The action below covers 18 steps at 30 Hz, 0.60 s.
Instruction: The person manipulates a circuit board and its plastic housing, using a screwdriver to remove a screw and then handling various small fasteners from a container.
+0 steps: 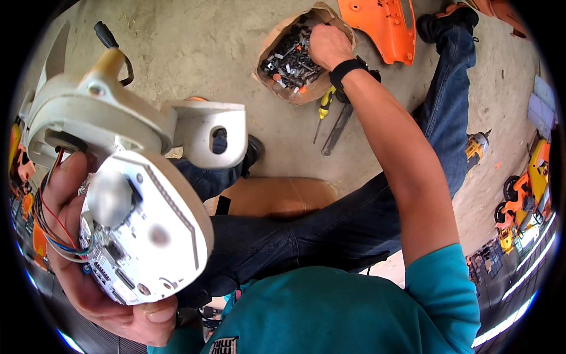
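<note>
Close in front of me on the left, my left hand [88,298] grips a white circuit board unit [171,206] from its left and lower side, the thumb at the lower rim. Thin coloured wires [50,227] loop from its left edge up into a pale grey housing [100,121] with a slotted bracket [200,133]. My right hand [330,47] reaches over the far side of a brown paper bag [262,56], its fingers curled down at the screws and small parts [292,59] inside. The fingertips and anything between them are hidden.
Beside the bag lie a yellow-handled screwdriver [323,109], a dark metal wrench [339,127] and an orange shell panel [386,29]. A cardboard piece [277,197] rests by my legs. A yellow power drill [474,147] is on the right; orange and yellow scooter-like vehicles [522,194] stand farther right.
</note>
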Available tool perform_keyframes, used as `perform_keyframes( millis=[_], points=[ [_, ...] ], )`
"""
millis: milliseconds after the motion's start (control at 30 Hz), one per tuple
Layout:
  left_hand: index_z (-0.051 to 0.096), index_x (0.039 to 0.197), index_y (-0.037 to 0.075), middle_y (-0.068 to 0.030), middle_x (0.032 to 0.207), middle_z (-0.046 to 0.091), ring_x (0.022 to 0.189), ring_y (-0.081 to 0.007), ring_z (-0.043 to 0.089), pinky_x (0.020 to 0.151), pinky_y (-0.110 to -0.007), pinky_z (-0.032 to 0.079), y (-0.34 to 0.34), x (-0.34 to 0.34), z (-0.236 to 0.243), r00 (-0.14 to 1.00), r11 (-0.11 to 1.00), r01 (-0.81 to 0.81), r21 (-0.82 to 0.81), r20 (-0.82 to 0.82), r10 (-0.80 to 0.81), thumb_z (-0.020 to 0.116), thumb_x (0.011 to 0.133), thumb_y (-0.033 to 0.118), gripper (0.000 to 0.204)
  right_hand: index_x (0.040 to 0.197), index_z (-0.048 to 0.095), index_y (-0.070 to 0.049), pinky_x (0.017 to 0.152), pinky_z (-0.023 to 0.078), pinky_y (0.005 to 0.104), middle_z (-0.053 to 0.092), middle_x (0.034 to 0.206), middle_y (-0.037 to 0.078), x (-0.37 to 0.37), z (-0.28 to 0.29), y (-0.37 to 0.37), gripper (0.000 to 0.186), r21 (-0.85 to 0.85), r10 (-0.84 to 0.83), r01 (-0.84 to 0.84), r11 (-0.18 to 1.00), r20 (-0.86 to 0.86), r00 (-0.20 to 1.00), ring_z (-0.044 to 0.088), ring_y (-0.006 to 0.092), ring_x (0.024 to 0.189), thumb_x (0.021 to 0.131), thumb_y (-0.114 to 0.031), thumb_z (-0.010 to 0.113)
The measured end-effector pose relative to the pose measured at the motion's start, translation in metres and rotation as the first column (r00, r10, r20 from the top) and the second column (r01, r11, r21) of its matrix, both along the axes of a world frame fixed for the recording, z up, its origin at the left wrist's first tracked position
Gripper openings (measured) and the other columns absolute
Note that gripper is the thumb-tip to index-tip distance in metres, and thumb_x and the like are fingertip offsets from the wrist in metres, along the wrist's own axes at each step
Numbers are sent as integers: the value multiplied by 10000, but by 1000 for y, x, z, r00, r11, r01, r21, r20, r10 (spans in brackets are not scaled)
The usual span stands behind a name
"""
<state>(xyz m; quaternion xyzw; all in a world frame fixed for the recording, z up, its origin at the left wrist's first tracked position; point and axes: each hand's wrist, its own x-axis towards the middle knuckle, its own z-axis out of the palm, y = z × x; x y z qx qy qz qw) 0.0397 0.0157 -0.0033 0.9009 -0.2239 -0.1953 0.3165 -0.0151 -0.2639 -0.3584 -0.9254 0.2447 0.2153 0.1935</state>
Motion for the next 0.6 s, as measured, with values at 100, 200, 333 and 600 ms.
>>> perform_keyframes(
  millis=[100, 200, 333, 600],
  points=[
    [452, 1449, 12, -269, 1496, 419, 1417, -399, 388, 1200, -505, 233, -2, -9, 4, 995, 995, -95, 26, -4, 95, 686, 813, 652, 932, 912, 721, 32, 825, 563, 462, 694, 985, 265, -14, 17, 15, 194, 117, 152, -166, 979, 123, 981, 675, 425, 959, 777, -40, 602],
    [475, 1433, 21, -271, 1491, 424, 1408, -397, 400, 1193, -498, 250, 3, -7, 5, 997, 998, -71, 4, -31, 71, 693, 815, 639, 900, 905, 710, 51, 822, 564, 461, 684, 989, 281, -31, 34, 23, 184, 201, 321, -348, 915, 157, 934, 680, 420, 936, 791, -39, 596],
    [504, 1389, 1, -273, 1469, 445, 1380, -373, 435, 1169, -469, 298, 9, 3, 13, 999, 999, 27, 21, -48, -26, 720, 811, 602, 861, 917, 733, 31, 798, 579, 446, 705, 961, 251, -8, 29, 7, 200, -16, 153, -153, 988, 25, 988, 698, 411, 906, 818, -30, 571],
    [517, 1345, -23, -249, 1423, 500, 1329, -344, 491, 1139, -449, 351, -1, -6, 2, 998, 994, -69, -82, -11, 69, 765, 785, 589, 865, 1008, 757, -37, 825, 587, 427, 727, 1038, 183, 16, 1, 5, 246, -110, 91, -103, 989, -110, 990, 712, 340, 985, 895, -74, 541]
  ],
)
